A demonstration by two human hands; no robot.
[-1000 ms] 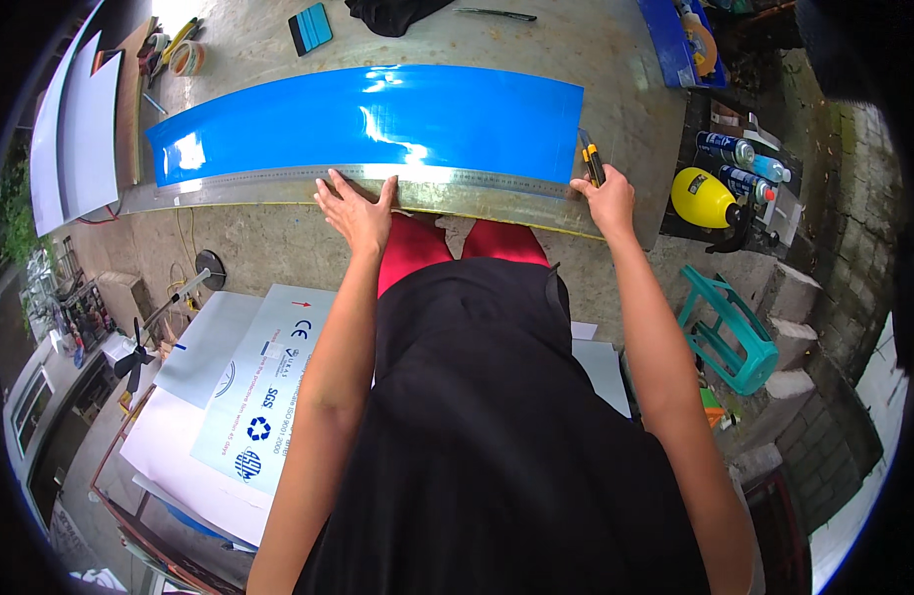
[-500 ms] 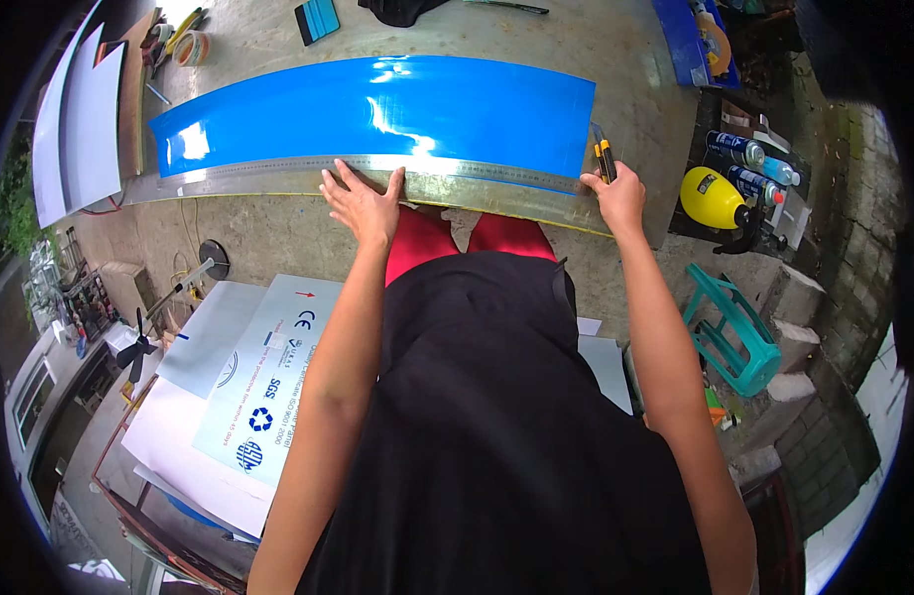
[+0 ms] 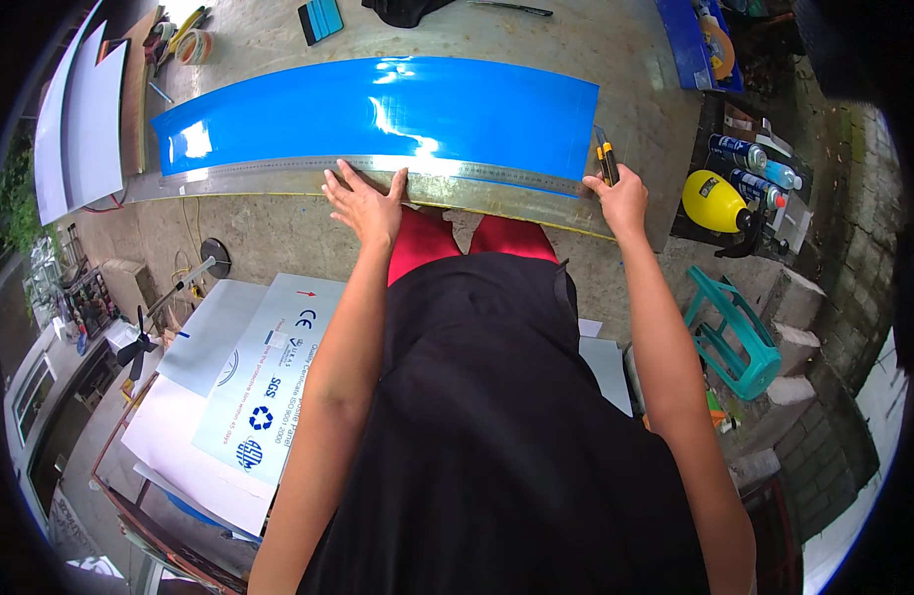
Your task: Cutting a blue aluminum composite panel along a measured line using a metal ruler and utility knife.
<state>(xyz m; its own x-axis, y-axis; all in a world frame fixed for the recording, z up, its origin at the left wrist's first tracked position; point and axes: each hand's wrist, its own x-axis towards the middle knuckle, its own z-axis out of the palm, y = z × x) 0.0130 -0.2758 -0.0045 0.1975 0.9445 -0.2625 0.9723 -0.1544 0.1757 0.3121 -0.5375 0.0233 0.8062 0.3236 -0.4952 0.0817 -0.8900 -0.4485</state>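
A glossy blue sheet (image 3: 278,114) lies across the metal-topped table (image 3: 615,59). Along its near edge runs a long steel ruler (image 3: 457,169). My left hand (image 3: 365,203) rests with spread fingers on the ruler's middle, its fingertips on the metal. At the ruler's right end, my right hand (image 3: 620,198) is closed round a yellow and black utility knife (image 3: 607,162), whose blade end points away from me, just right of the sheet. The thumb of this hand reaches the ruler's end.
A blue squeegee (image 3: 321,20), black cloth (image 3: 407,10) and tape rolls (image 3: 193,46) lie toward the back. White panels (image 3: 90,129) stand at the left. A yellow spray bottle (image 3: 712,198), cans (image 3: 736,151) and a green stool (image 3: 734,337) are right; printed panels (image 3: 268,367) lie lower left.
Almost nothing differs. The whole view has shifted very slightly; both hands, the ruler and the blue sheet keep their places relative to each other.
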